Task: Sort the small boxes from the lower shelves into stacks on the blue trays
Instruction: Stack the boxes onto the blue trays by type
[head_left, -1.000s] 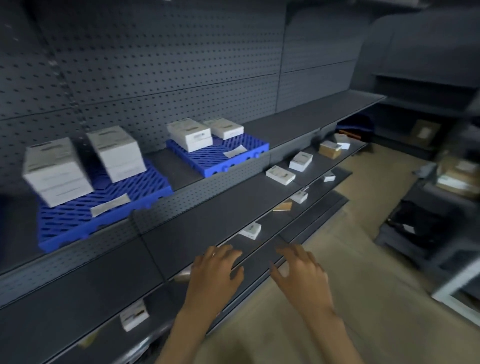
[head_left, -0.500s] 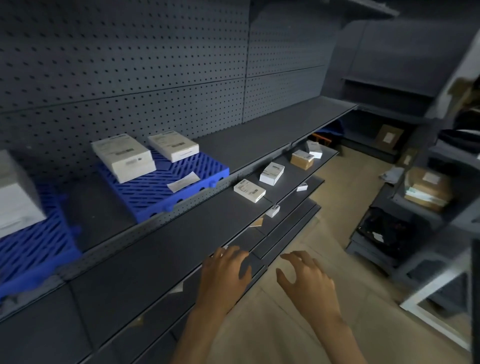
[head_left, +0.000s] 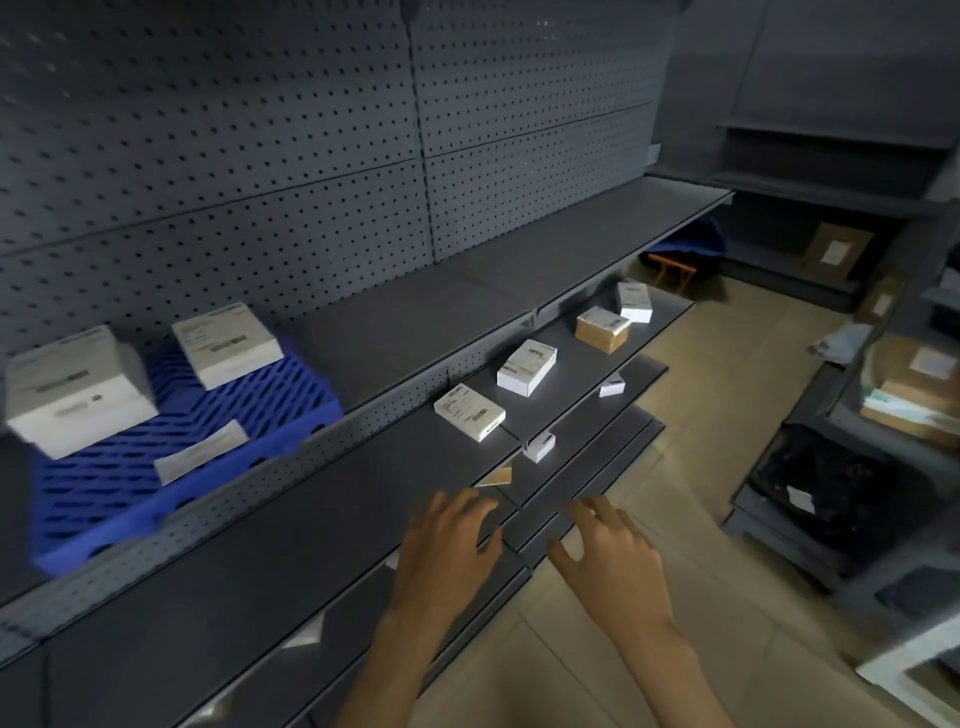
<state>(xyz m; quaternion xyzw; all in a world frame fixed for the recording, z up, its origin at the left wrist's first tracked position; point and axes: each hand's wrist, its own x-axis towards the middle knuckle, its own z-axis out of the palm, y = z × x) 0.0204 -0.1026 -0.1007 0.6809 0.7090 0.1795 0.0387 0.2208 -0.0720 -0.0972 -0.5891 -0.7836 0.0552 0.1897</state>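
Over the front edges of the lower shelves (head_left: 311, 519), left hand (head_left: 447, 551) and right hand (head_left: 610, 564), fingers spread, holding nothing, open shelf before the white boxes (head_left: 469, 412), labels blurred, unreadable.

Shows two bare hands, a left hand (head_left: 447, 551) and a right hand (head_left: 613, 561), each joined to a bare forearm: left forearm (head_left: 384, 670), right forearm (head_left: 670, 675). Runs uncovered on both sides, plain skin from the fingertips down to where the lower edge of the view cuts the arms off. Narrows a little at each wrist, then widens into a broad back of hand with faint knuckle ridges. Ends in slim fingers, softened by blur; nails too blurred to make out.
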